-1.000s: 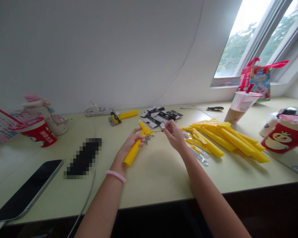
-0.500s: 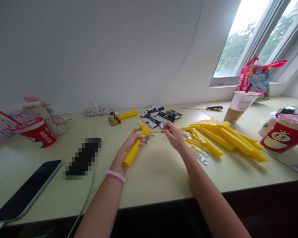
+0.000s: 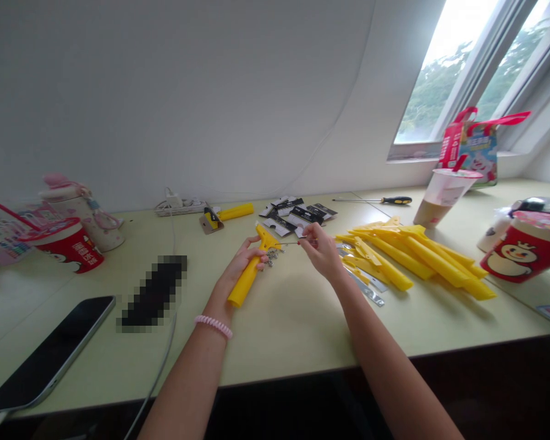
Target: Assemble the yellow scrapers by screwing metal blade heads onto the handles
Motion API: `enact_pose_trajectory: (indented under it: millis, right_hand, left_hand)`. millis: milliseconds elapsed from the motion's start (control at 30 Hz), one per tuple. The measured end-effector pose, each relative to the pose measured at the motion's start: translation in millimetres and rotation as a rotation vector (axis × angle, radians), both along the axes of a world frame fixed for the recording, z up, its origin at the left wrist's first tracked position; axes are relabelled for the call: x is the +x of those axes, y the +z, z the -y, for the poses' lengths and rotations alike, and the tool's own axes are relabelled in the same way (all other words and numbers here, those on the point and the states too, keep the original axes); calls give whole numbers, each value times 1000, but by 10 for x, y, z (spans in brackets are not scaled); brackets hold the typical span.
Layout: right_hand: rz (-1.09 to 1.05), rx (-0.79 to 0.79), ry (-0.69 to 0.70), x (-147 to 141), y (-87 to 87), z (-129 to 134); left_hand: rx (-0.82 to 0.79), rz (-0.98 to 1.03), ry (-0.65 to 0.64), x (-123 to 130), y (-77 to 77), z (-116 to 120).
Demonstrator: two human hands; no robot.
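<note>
The left hand (image 3: pixel 241 261) is gripping a yellow scraper (image 3: pixel 246 281) by its handle, with the wide head (image 3: pixel 268 239) pointing up and away from the person. The right hand (image 3: pixel 319 250) is pinching a thin metal pin (image 3: pixel 291 243) between its fingertips, just beside the scraper's head. The two hands are apart, linked only by the line of the pin, and it is hard to tell whether the pin's tip is touching the head. A cluster of small metal fasteners (image 3: pixel 272 255) is sitting just beside the left fingertips, directly below the head; whether it is held or lying on the worktop cannot be told.

A pink coil band (image 3: pixel 214 326) is circling the left wrist. Across the pale green worktop (image 3: pixel 293 324), a heap of yellow scrapers (image 3: pixel 417 260) is lying to the right of the right hand, with metal blades (image 3: pixel 366 289) along its near edge. Black-and-white card packets (image 3: pixel 293 217) are lying beyond the hands, near a screwdriver (image 3: pixel 396 200) and a power strip (image 3: pixel 178 209). A phone (image 3: pixel 46 354) is lying at the near left, beside a pixelated, unreadable object (image 3: pixel 153 293). Red cups (image 3: pixel 68 245) are standing at both ends, and a milk tea cup (image 3: pixel 442 205) is standing below a sloping window (image 3: pixel 458 73).
</note>
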State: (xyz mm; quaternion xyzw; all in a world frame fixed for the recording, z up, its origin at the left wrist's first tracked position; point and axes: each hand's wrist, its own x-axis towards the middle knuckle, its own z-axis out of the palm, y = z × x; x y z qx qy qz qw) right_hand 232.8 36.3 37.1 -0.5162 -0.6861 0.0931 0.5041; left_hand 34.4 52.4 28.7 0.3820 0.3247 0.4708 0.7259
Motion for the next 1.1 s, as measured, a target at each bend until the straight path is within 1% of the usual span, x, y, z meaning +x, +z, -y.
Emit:
enact_pose_trajectory:
  millis: [67,133,300,367,533,633,733,833,900,967,1033,1100]
  right_hand:
    - [8,21,37,-27,5,8]
    - [5,41,28,-49,6,11]
    - [-42,67,-92,-52,-5,-3]
    - [-63,56,-108,-42,-7,-4]
    - [-63,29,-70,-34,6,13]
    - [-70,36,-33,-45,17,23]
    - [-103,53,-35,-49,30,24]
    - [-180,90,-121,-12,42,9]
    - [-236,99,-206,41,33,-18]
    - [-213,28,-252,101,1,-58]
    - [-114,-124,-249,150,-56,-103]
    - [-9,-262,-242,178,-122,-142]
  left_hand:
    - [3,-10,7,4,2,3]
    - [16,-24,18,8,4,12]
    - [26,-32,8,19,7,28]
    - [25,-29,-1,21,5,26]
    - [17,-9,-21,14,7,12]
    - [19,-9,-31,7,14,13]
    - [16,-12,-41,-2,24,17]
    - [9,6,-26,-12,32,14]
    - [8,38,26,-19,34,7]
    - [-2,71,98,-24,32,-2]
    - [-21,89,145,-26,30,-8]
    - [-39,97,155,-27,32,-11]
